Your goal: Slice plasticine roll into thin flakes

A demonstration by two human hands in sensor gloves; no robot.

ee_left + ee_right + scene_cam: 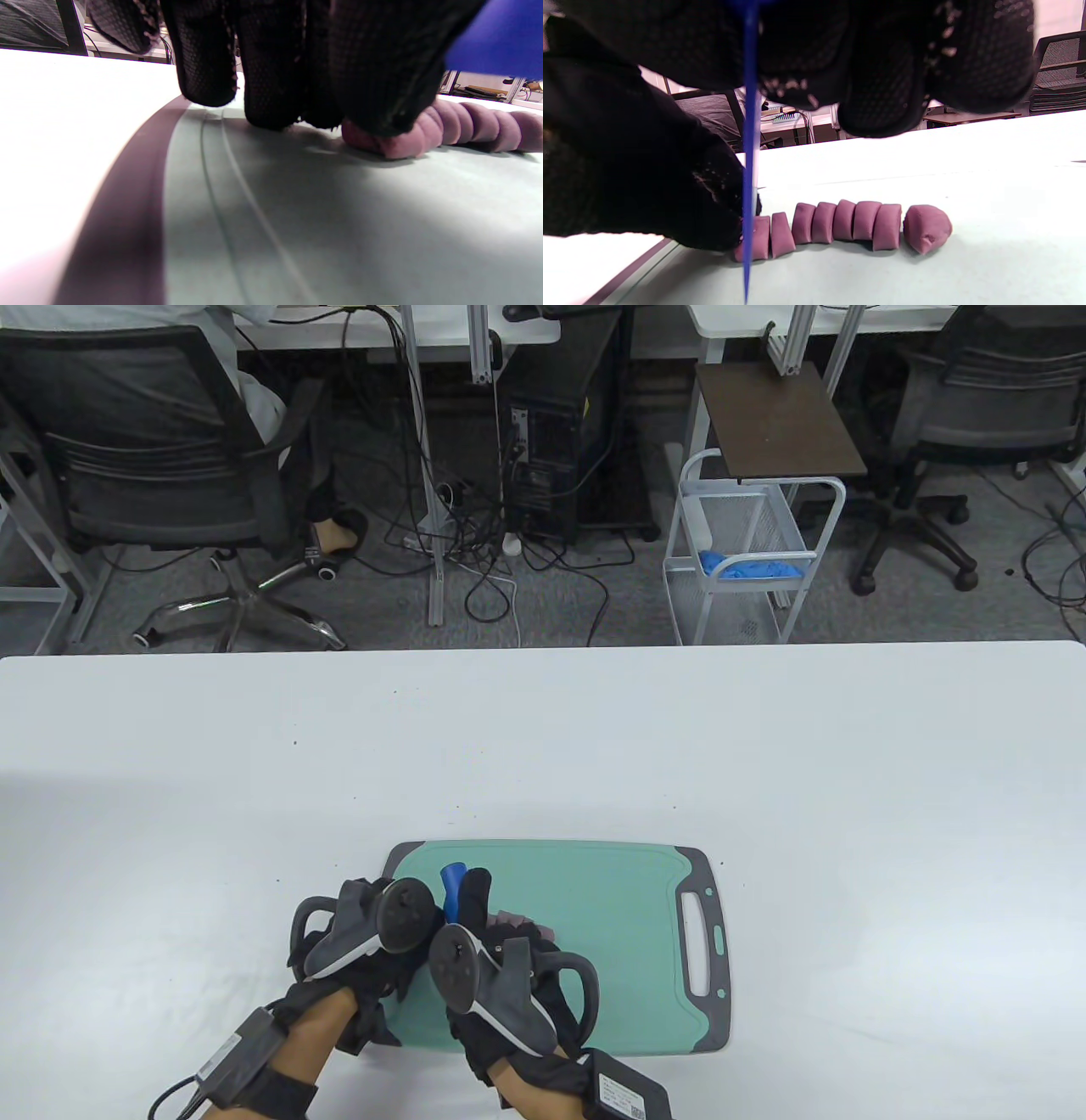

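Note:
A purple plasticine roll lies on the green cutting board (611,899), cut into several thick slices in a row (840,222), with a rounded end piece (927,228) at the right. My left hand (373,933) presses its fingertips (382,106) on the uncut left end of the roll (403,144). My right hand (501,976) grips a blue knife (454,882). Its blade (749,169) stands edge-on and vertical, down in the roll right beside my left fingers (670,190). A few slices show past my right hand in the table view (513,918).
The board has a grey rim (123,212) and a handle slot (701,942) on its right side. It lies near the front edge of a white table (764,772). Chairs, a wire cart and cables stand beyond the far edge.

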